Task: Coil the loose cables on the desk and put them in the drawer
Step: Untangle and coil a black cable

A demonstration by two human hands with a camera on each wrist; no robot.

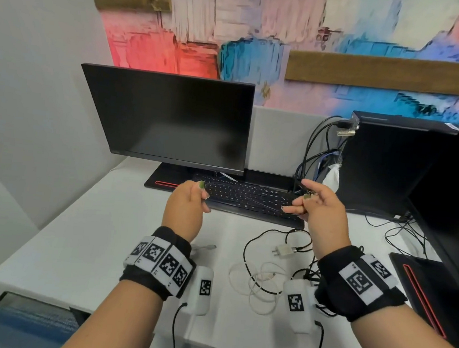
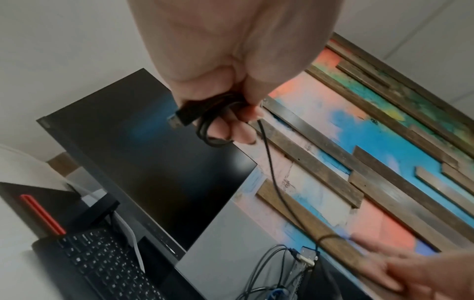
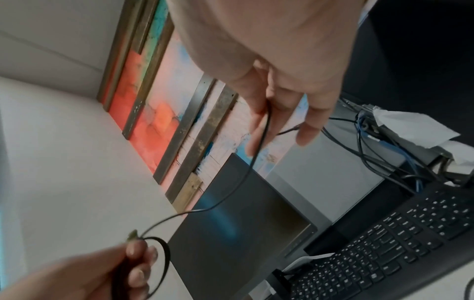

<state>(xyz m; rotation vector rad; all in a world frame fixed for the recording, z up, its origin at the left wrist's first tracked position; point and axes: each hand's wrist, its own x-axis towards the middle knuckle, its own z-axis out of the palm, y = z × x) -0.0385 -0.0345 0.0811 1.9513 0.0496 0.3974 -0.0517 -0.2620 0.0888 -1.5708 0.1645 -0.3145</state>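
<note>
Biggest risk I can see: the small coil in the left hand (image 1: 189,198) could spring open. It's only a few loops of thin black cable (image 2: 271,178) pinched between thumb and curled fingers, with the USB plug (image 2: 183,116) sticking out the side, so if that pinch slackens while the next loop comes across, the loops probably slip and it's back to a tangle. The free strand also hangs slack across the middle of the head view, just above the keyboard (image 1: 248,196), so it could catch on a key edge or kink instead of lying flat in the coil. Pulling too hard from the right would likely tug the loops out of the left fingers.

Hands: the left is closed round the coil, centre-left of the head view. The right hand (image 1: 320,208), centre-right, is half open; thumb and forefinger pinch the strand near its far end and the other fingers are spread loosely.

More cables wait lower in the frame: a white cable (image 1: 257,283) in loose loops, a black one (image 1: 252,240) looping round it, and a white charger (image 1: 284,250), all lying on the worktop (image 1: 99,231) between the wrists. No drawer shows in any view, so where the coil goes next I can't tell.
</note>
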